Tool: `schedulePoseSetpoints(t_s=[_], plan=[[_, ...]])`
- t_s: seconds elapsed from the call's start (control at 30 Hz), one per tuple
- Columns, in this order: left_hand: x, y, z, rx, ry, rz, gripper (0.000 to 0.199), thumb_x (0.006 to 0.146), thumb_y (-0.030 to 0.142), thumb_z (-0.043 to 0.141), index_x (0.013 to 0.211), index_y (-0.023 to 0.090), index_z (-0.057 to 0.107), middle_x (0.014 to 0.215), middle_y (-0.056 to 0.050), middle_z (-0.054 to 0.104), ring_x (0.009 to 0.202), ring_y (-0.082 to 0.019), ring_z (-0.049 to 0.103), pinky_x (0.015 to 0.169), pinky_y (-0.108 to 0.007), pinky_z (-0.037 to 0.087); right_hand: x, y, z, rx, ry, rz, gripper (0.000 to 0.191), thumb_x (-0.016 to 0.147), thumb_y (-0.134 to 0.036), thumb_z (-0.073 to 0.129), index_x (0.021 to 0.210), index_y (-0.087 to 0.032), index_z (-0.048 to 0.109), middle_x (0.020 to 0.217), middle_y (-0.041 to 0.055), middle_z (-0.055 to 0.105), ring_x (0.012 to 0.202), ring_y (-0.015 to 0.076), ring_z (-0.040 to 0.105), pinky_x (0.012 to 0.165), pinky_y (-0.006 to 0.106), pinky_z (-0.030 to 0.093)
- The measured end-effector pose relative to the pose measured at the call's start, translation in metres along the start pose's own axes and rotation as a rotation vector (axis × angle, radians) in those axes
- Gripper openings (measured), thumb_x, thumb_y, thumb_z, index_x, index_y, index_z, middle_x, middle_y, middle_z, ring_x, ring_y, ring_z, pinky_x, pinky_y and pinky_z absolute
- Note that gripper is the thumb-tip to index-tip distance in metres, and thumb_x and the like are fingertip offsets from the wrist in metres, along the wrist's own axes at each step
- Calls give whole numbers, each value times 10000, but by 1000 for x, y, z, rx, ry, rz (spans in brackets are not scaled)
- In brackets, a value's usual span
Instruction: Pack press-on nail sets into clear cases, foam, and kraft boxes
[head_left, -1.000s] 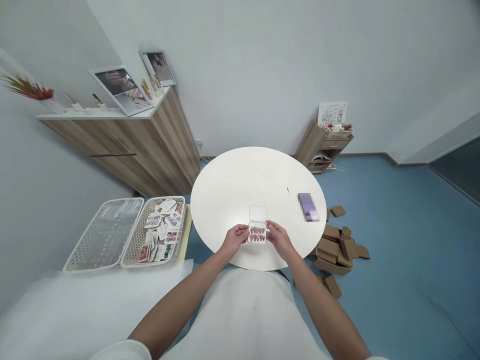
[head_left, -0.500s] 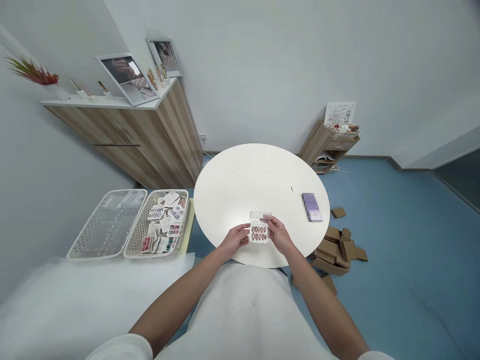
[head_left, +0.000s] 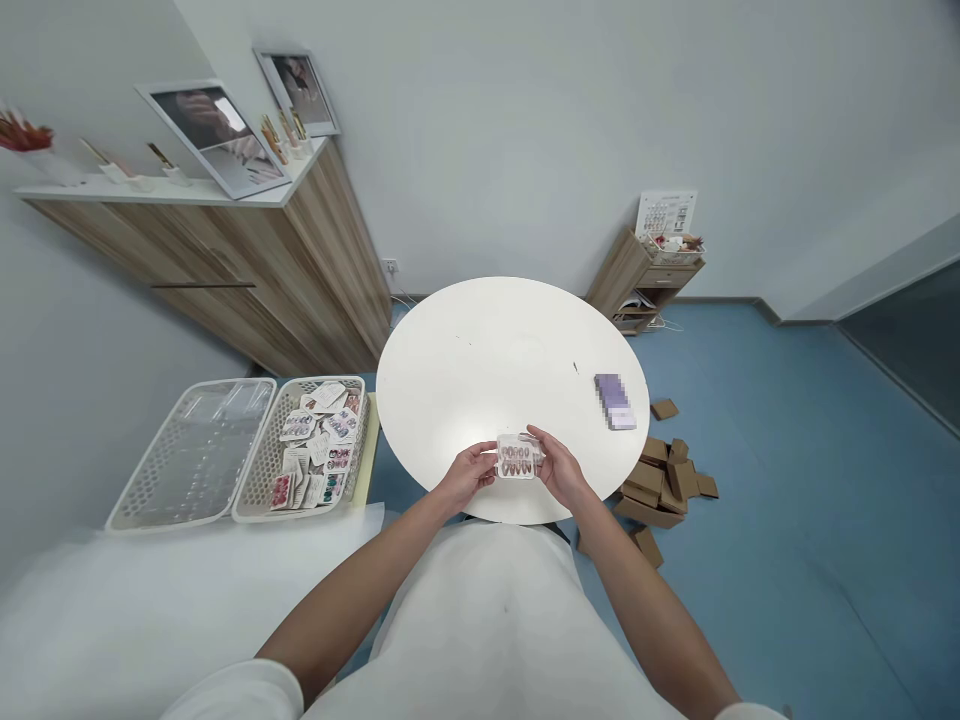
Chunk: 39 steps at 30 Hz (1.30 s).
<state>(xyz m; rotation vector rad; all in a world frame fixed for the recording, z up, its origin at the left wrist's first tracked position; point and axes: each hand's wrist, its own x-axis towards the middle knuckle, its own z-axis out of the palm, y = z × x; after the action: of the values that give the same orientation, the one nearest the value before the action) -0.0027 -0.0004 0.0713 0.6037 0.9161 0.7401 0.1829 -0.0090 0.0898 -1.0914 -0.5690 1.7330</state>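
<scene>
Through the head camera I have the clear box between my two hands, in front of the near edge's middle of the white table. I cannot tell whether it rests on the tabletop or is held just above it. Two rows of pinkish false nails show inside; the far row looks hazier, and I cannot make out whether the lid is fully down.

My left hand grasps the box by its left side, thumb and fingertips at that edge, the other fingers curled just beside it. My right hand is at the opposite side: the index finger reaches past the far right corner and the thumb side meets the right edge. Those fingers are partly spread, and I cannot tell whether they pinch the box or merely touch it.

Near the table's right edge I see a blurred purple item, well apart from my fingers. Beyond the left edge sits a white basket of nail cards; past the right edge, cardboard boxes lie on the floor.
</scene>
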Motion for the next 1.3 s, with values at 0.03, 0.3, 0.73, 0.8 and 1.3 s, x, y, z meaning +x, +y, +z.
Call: schedulePoseSetpoints(t_s=[0.03,0.3,0.73,0.8,1.3], plan=[[0,-1,0,-2,14,13,449,638,350,681,1034,179,556,748,-19,615,586,-65,528,619,-231,409,-3,2,0,6,3,8,390,722,-442,547,1063,-256,574,1095,61,577,881,205,590,730,353,473],[-2,-6,4,4,126,55,493,612,366,687,1044,178,541,763,-28,625,612,-81,545,601,-227,400,-25,21,1,-166,144,29,469,665,-424,627,1104,-286,535,1034,35,592,845,165,591,798,348,454],[-5,-17,20,169,135,65,476,662,406,633,1081,204,534,1029,-83,583,843,-150,574,695,-257,441,-29,27,-13,-218,296,-28,490,616,-396,660,1069,-243,549,935,47,595,772,150,563,704,303,469],[-4,-21,26,244,162,90,513,634,386,666,1090,196,529,1088,-100,557,887,-168,567,738,-281,442,-29,24,-19,-211,314,-35,495,611,-389,664,1068,-241,546,934,48,593,769,148,560,703,304,469],[28,-33,84,503,223,199,416,659,412,632,985,167,548,770,-55,659,711,-169,596,689,-296,426,-14,-19,-75,-267,215,-91,478,603,-363,666,1045,-230,542,887,42,588,824,168,554,691,305,450]])
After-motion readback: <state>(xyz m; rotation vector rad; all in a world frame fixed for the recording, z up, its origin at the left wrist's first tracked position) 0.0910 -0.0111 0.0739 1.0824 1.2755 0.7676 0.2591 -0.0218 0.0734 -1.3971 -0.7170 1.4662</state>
